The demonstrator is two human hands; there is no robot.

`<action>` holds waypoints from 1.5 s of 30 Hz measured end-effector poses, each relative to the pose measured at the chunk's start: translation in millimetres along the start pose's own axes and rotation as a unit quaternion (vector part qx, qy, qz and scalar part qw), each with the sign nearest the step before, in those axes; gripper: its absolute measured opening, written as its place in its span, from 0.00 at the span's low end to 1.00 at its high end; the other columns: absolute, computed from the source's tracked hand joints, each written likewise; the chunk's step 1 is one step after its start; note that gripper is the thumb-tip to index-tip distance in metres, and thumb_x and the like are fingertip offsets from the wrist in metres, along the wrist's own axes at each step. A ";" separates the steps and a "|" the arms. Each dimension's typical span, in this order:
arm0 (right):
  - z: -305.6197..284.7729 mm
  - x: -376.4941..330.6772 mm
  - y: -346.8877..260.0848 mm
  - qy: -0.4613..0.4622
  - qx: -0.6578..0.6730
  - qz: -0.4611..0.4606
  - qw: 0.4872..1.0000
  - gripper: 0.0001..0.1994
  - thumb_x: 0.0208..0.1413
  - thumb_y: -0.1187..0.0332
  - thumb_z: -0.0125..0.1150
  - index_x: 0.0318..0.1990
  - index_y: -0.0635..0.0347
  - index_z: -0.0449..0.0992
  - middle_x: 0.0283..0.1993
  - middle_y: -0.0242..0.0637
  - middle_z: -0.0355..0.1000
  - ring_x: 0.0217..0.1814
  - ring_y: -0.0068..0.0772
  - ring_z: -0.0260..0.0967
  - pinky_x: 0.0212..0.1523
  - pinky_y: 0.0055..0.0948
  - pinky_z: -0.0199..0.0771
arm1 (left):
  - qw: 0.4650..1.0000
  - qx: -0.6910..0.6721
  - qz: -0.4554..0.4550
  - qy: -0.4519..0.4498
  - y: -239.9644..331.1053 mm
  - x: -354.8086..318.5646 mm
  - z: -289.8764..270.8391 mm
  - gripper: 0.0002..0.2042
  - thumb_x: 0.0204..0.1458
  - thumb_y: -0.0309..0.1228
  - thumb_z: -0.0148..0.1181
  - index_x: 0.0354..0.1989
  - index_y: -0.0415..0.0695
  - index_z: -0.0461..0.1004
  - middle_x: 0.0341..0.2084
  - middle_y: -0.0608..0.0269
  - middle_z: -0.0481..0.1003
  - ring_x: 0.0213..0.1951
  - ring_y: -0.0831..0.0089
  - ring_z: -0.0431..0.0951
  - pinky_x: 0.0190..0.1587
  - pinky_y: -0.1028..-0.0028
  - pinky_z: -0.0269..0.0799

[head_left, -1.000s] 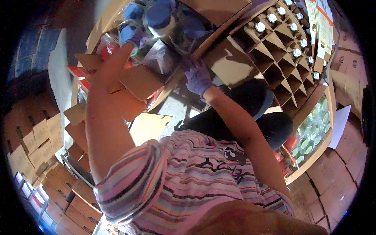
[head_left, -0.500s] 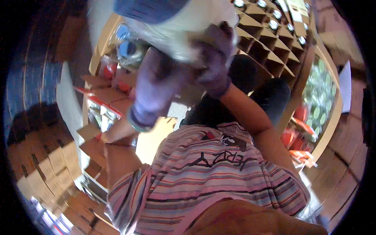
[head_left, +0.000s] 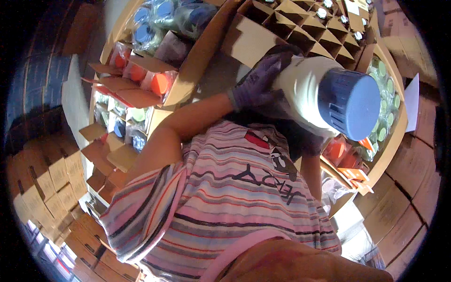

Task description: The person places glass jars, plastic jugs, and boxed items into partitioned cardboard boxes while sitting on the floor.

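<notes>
You are holding a white jar (head_left: pixel 300 89) tilted in front of your chest, its big blue lid (head_left: pixel 357 105) pointing toward 4 o'clock. Your gloved left hand (head_left: pixel 265 82) is curling around the jar's body at 10 o'clock, its fingers partly closed on it. Your gloved right hand (head_left: pixel 307 142) is lying below at 7 o'clock, mostly hidden by the jar, so how far its fingers are closing cannot be told.

Around the jar, things are crowding close. At 11 o'clock a cardboard flap (head_left: pixel 246 40) is standing out from the divided carton (head_left: pixel 307 35), whose cells are filling the 12 o'clock side; some are holding white-capped bottles (head_left: pixel 322 12). At 3 o'clock green-lidded containers (head_left: pixel 383 115) are packing a carton just beyond the lid, and at 6 o'clock red-lidded containers (head_left: pixel 336 150) are sitting just below it.

Farther out, blue-lidded jars (head_left: pixel 143 33) in clear wrap are filling a carton at 10 o'clock, with orange-lidded jars (head_left: pixel 159 83) and raised brown flaps (head_left: pixel 131 89) at 9. Stacked cartons are rising at 8 (head_left: pixel 47 183) and 4 o'clock.
</notes>
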State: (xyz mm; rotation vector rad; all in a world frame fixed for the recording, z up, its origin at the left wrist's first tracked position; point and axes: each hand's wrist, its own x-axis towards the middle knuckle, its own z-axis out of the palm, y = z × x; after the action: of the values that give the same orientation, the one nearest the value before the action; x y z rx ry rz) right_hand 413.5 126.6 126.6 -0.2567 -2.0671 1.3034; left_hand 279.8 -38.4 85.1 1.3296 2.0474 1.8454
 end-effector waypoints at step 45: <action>-41.2 55.3 23.5 -0.360 -0.134 0.077 0.920 0.16 0.47 0.60 0.67 0.40 0.60 0.76 0.37 0.34 0.73 0.42 0.29 0.71 0.48 0.26 0.70 | 0.909 -0.243 -0.327 0.093 7.0 -44.0 -194.8 0.30 0.53 0.40 0.56 0.63 0.41 0.56 0.61 0.51 0.58 0.60 0.51 0.62 0.56 0.47 0.66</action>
State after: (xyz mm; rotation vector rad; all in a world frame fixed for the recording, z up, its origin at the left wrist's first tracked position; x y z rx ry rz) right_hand 393.4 195.0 141.8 -0.0510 -2.9091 1.3278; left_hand 198.3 -216.9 123.1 0.2956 1.6288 1.9789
